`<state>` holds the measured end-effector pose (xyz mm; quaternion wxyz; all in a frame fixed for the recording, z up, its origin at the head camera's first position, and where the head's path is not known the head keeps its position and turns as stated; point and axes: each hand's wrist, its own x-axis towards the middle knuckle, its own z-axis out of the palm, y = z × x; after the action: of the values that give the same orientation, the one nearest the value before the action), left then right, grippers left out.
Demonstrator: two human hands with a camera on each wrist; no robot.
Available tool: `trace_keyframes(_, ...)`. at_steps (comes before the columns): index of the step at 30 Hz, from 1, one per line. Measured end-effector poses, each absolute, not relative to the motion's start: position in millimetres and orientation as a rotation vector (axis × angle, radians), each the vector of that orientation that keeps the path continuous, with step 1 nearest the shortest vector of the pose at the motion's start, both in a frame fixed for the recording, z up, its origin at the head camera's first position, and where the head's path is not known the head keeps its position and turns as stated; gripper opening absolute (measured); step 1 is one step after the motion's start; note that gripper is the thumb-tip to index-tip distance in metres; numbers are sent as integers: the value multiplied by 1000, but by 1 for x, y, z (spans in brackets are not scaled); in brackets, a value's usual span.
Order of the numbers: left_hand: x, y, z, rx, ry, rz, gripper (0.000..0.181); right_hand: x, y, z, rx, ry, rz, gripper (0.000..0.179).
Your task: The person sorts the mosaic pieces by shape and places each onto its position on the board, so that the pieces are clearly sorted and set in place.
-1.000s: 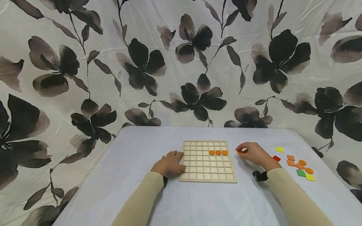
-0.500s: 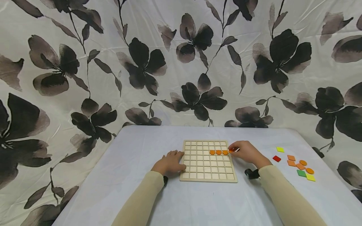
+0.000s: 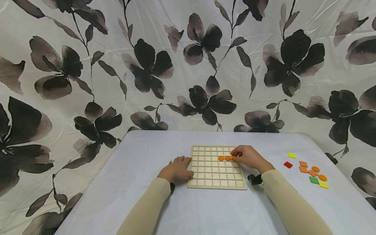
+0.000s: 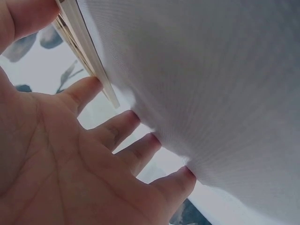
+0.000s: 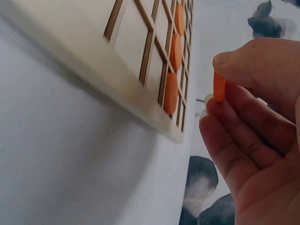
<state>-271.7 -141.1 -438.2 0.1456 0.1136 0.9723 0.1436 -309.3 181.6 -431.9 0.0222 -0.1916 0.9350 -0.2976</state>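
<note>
A square wooden grid board (image 3: 215, 176) lies on the white table. Three orange round discs (image 3: 227, 158) sit side by side in one row of its cells, at the right part; the right wrist view shows them as orange discs (image 5: 171, 93) too. My right hand (image 3: 249, 158) pinches another orange disc (image 5: 219, 86) between thumb and fingertips, held above the board near its right edge. My left hand (image 3: 175, 169) is spread at the board's left side, thumb and index finger touching its edge, the other fingertips on the cloth, as the left wrist view shows.
On the right of the table lie loose pieces: a red square (image 3: 288, 164), a green square (image 3: 313, 180), yellow squares (image 3: 323, 185), orange squares (image 3: 303, 169) and orange discs (image 3: 322, 178). A floral cloth (image 3: 176, 65) hangs behind the table.
My right hand has moved left with the orange disc, from beside the board to over its right edge. The left hand stays where it was.
</note>
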Motion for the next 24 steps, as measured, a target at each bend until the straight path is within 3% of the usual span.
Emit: trace_keyframes(24, -271, -141, -438, 322, 2796, 414, 74, -317, 144, -437, -640, 2867, -911, 19)
